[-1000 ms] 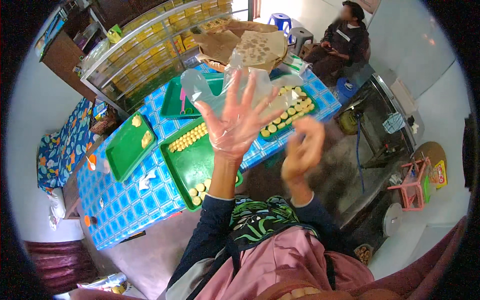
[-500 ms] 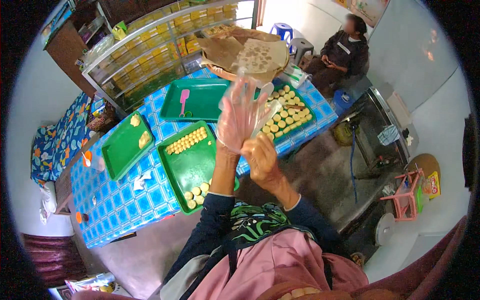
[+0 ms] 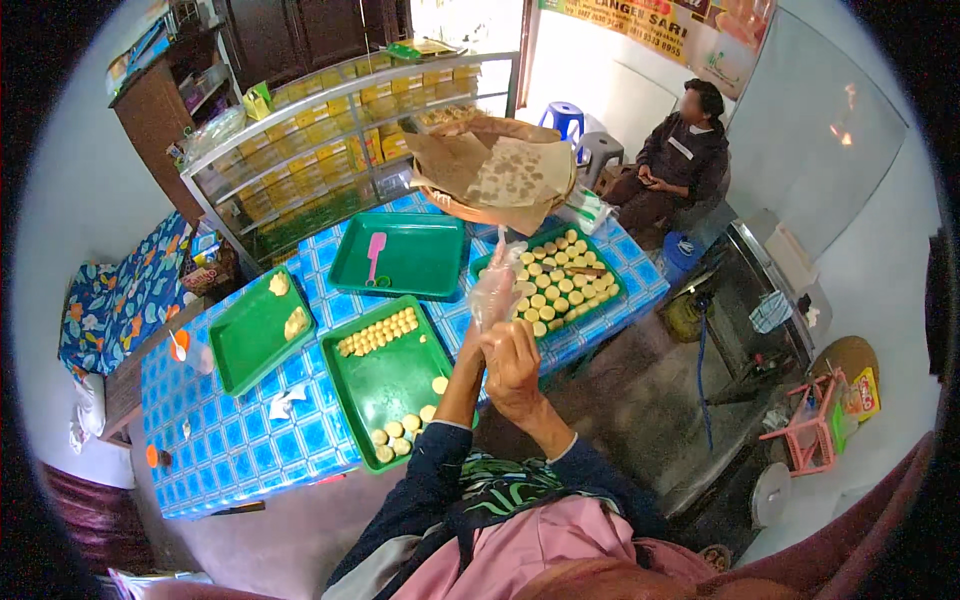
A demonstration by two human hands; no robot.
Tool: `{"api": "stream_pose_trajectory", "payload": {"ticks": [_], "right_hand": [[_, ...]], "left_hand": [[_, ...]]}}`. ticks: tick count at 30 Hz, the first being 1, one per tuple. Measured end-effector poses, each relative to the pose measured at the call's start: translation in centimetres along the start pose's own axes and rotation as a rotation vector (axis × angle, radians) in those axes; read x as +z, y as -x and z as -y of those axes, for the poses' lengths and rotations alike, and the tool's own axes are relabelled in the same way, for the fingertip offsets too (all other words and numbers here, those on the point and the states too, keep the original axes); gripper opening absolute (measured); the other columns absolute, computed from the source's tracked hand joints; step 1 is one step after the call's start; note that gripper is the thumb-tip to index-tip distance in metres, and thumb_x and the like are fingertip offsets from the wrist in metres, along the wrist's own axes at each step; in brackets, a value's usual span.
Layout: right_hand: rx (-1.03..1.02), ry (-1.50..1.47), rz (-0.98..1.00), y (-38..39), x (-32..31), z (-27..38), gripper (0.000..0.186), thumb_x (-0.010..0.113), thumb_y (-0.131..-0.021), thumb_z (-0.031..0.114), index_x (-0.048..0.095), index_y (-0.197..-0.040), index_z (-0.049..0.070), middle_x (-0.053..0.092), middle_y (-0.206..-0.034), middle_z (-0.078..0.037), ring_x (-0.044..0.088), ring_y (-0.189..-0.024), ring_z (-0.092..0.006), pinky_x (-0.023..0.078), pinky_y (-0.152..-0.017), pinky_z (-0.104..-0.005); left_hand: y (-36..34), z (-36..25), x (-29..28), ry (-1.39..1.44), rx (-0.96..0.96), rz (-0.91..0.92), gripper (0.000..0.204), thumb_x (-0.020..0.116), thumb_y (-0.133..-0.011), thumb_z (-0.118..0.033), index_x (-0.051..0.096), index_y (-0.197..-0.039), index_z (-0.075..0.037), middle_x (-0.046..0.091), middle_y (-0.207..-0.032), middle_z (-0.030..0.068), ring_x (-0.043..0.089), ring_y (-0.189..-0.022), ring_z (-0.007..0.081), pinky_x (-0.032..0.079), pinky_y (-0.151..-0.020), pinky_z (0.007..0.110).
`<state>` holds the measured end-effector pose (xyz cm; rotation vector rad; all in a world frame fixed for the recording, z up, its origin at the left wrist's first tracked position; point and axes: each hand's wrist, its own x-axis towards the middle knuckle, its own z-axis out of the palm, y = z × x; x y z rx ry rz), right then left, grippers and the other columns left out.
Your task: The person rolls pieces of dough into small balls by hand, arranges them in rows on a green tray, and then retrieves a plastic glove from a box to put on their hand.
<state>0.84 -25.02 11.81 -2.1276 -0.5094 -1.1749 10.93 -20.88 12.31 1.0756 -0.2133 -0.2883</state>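
A clear plastic glove [image 3: 482,292] covers my left hand [image 3: 497,283], which is raised above the table and turned edge-on with its fingers stretched out. At the left wrist my right hand [image 3: 513,365] is closed on the cuff of this glove. Behind the gloved hand lies a green tray [image 3: 478,262] of round, flat yellow dough pieces [image 3: 568,285] with a brown-handled tool [image 3: 585,271] on top. Nearer and to the left, another green tray [image 3: 375,385] holds rows of small dough balls [image 3: 378,332] and several flattened rounds [image 3: 397,430].
A green tray with two dough lumps [image 3: 295,322] lies at left. The far tray [image 3: 420,262] holds a pink spatula [image 3: 374,256]. Behind stands a paper-lined basket [image 3: 490,212]. A person [image 3: 680,150] sits at the far right, beyond the blue checked tablecloth [image 3: 255,440].
My gloved left hand has turned from spread and facing me to edge-on, and both hands sit lower in view. The right hand has stayed at the left wrist. The view has tilted up.
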Motion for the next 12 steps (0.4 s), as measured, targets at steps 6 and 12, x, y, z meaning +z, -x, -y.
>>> {"api": "stream_pose_trajectory", "payload": {"ticks": [6, 12], "right_hand": [[0.09, 0.11, 0.101, -0.9, 0.5, 0.2, 0.02, 0.066, -0.08, 0.009, 0.06, -0.096, 0.0, 0.056, -0.095, -0.018, 0.057, -0.088, -0.038, 0.05, -0.075, -0.0444], [0.266, 0.306, 0.582, -0.9, 0.3, -3.7, 0.022, 0.064, -0.08, 0.012, 0.062, -0.098, 0.001, 0.051, -0.132, -0.03, 0.062, -0.097, -0.0419, 0.054, -0.078, -0.0472]], "left_hand": [[-1.4, 5.3, -6.1, -2.063, 0.765, -0.387, 0.08, 0.056, -0.088, -0.055, 0.028, -0.152, -0.016, 0.034, -0.15, 0.0214, 0.035, -0.137, 0.0351, 0.033, -0.109, 0.046], [-1.7, 4.2, -4.9, -2.189, 0.109, -0.206, 0.095, 0.056, -0.085, -0.057, 0.012, -0.156, -0.012, 0.022, -0.16, 0.0112, 0.017, -0.147, 0.0381, 0.018, -0.114, 0.061]]}}
